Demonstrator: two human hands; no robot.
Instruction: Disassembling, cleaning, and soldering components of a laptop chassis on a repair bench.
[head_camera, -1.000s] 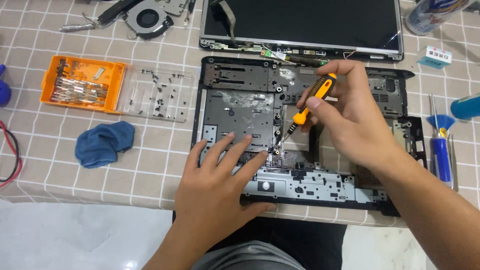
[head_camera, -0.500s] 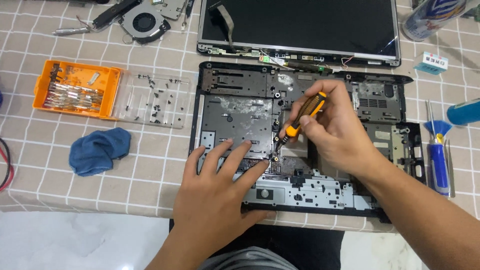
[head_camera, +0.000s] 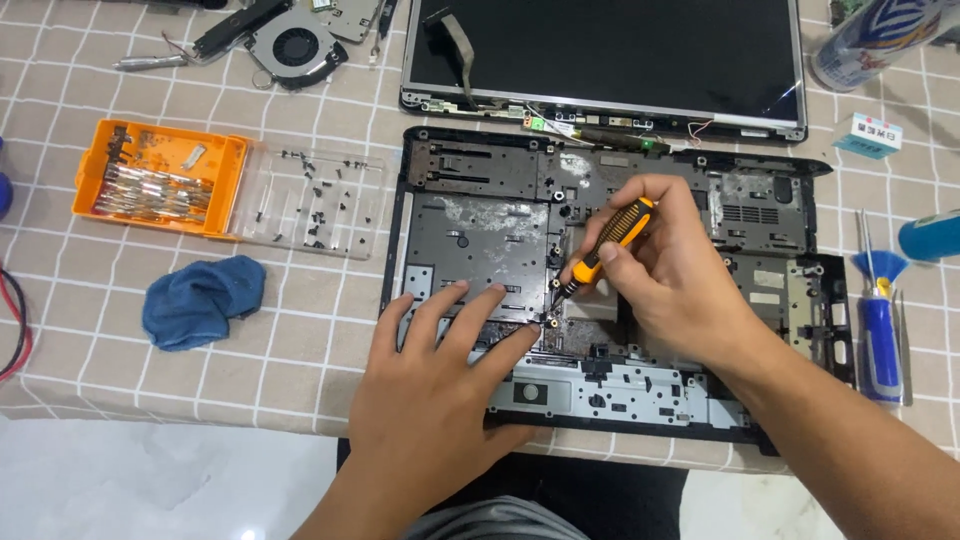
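Standing right by the surface here. Closest to the edge, the left hand (head_camera: 430, 400) is spread flat on the stripped laptop base (head_camera: 480, 240), fingers splayed and released, not grasping anything, just pinning the shell down. The fingertips sit just beside the spot being worked on.

A bit further in, the right hand (head_camera: 670, 275) is clenched around an orange and black screwdriver (head_camera: 608, 245), tilted with the tip down into the middle of the base, right next to a small screw post. Looks to me like he's mid-screw on the chassis, either backing one out or seating it, can't tell which. Next bit, I'd guess, calls for keeping the tip square in the head and the base held steady so nothing slips.

Off to the left sit a crumpled blue cloth (head_camera: 203, 300), an orange bit case (head_camera: 160, 178), and its clear lid (head_camera: 315, 205) full of tiny black screws. Right side has a blue-handled tool (head_camera: 880, 340) lying near the base.

Further back the detached screen panel (head_camera: 610, 50) lies flat, touching the base's far edge, with loose wires between them. A cooling fan (head_camera: 295, 47) and a spray can (head_camera: 870, 40) are up in the far corners. It's all on a checked tablecloth (head_camera: 90, 330), pale floor below.
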